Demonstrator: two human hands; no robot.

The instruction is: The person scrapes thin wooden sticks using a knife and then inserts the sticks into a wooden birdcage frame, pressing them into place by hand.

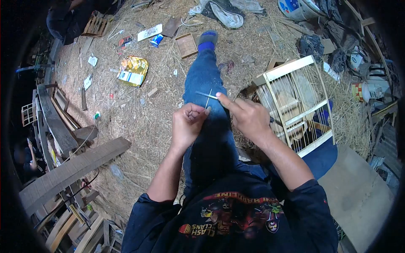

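Note:
My left hand (189,123) is closed, pinching a thin pale stick (209,100) that points up and away over my outstretched leg. My right hand (249,116) is wrapped round a knife, its index finger stretched toward the narrow blade (203,94). The blade crosses the stick just beyond my left fingertips; whether it presses into it I cannot tell. Most of the knife's handle is hidden in my palm. Right of that hand, a wooden cage (288,73) with thin upright bars leans over my other leg.
Straw and scraps cover the ground. A small wooden tray (186,45) lies by my foot, with a gold packet (134,71) to its left. A thick plank (80,173) juts in from the left. A large board (358,194) lies at right. Another person's hand (31,146) shows far left.

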